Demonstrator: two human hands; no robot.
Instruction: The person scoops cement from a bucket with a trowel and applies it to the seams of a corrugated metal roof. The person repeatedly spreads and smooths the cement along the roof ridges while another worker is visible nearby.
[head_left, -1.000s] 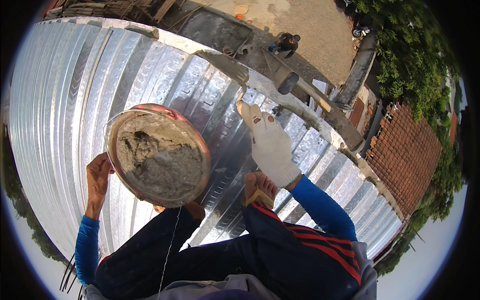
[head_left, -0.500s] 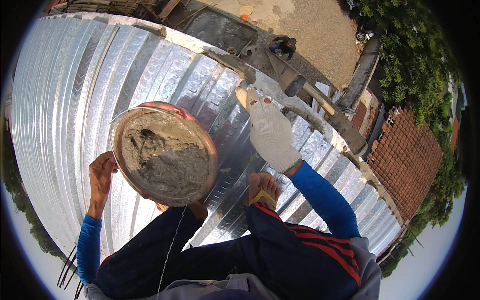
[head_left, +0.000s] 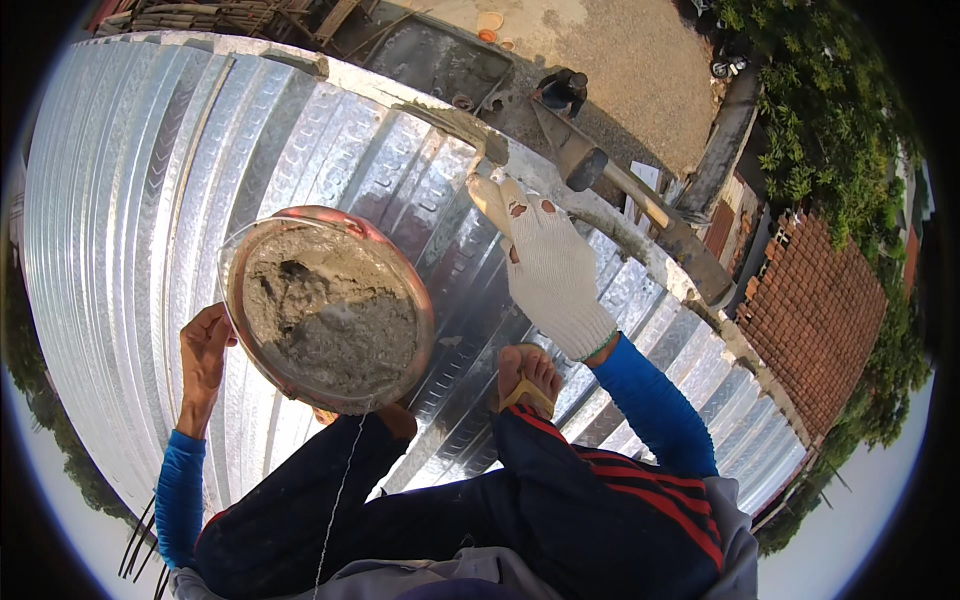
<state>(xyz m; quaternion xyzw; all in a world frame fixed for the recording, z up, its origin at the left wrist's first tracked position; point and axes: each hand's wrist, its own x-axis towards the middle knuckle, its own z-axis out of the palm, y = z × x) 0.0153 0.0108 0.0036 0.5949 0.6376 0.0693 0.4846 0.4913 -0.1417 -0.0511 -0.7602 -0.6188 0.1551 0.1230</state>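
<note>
What appears to be a slim tan handle (head_left: 487, 200) is gripped in the right hand (head_left: 552, 275), the fingers pressed together inside a white knit glove worn through in several places; the tool's working end cannot be made out near the concrete. By the bare left hand (head_left: 206, 350), its fingers bent and pinched, the left rim of a reddish bucket (head_left: 423, 290) is held, where a thin wire handle (head_left: 222, 258) is also seen.

The bucket is filled nearly to the brim with wet grey mortar (head_left: 335, 325), hollowed at upper left and smoother at lower right. By the bucket, the left foot (head_left: 398, 421) is partly hidden; the right foot (head_left: 528, 378), in a yellow sandal, is planted between the bucket and the gloved arm. Dark trousers (head_left: 440, 520) are crossed by a white string (head_left: 341, 485).

Beneath everything, ribbed metal sheeting (head_left: 130, 190) is laid, bordered ahead by a rough concrete edge (head_left: 370, 84). Just beyond the right hand, the outlook is crossed by a long beam (head_left: 640, 200) with a dark rounded end. Farther down, a co-worker (head_left: 562, 92) is seen beside sandy ground (head_left: 640, 50), and a tiled roof (head_left: 815, 320) is overhung by a leafy tree (head_left: 830, 120).
</note>
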